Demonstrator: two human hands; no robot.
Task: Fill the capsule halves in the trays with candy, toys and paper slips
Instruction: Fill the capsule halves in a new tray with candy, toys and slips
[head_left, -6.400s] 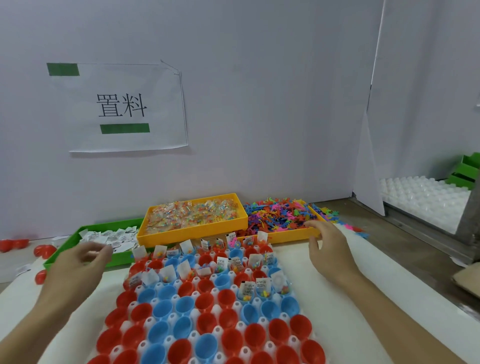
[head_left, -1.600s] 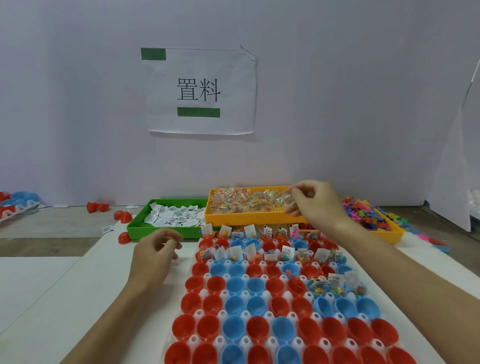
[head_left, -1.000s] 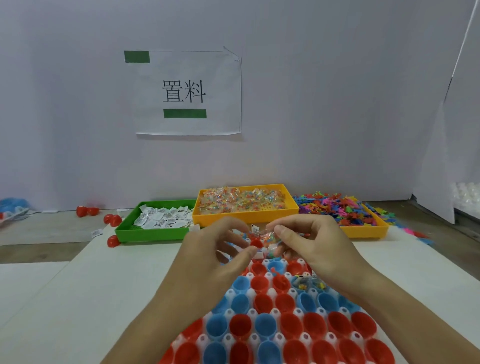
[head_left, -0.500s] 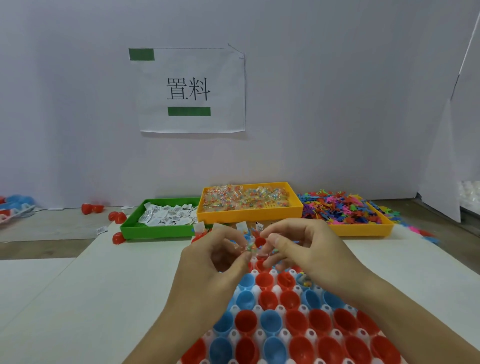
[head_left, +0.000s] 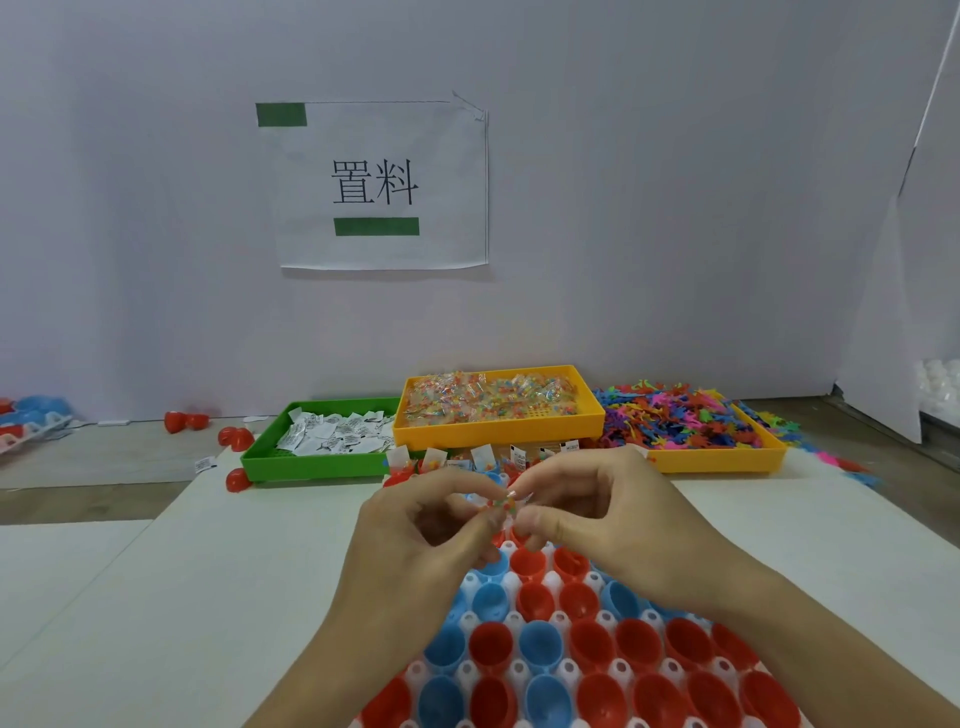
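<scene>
Over a white table (head_left: 208, 597), both hands (head_left: 415, 525) pinch one candy packet (head_left: 508, 503); far capsule halves (head_left: 485, 460) filled, near rows (head_left: 587, 649) empty.

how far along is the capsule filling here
Done: the far rows hold paper slips. In hand: the left hand and right hand pinch a candy packet together. Left: the near red and blue capsule halves sit empty.
</scene>
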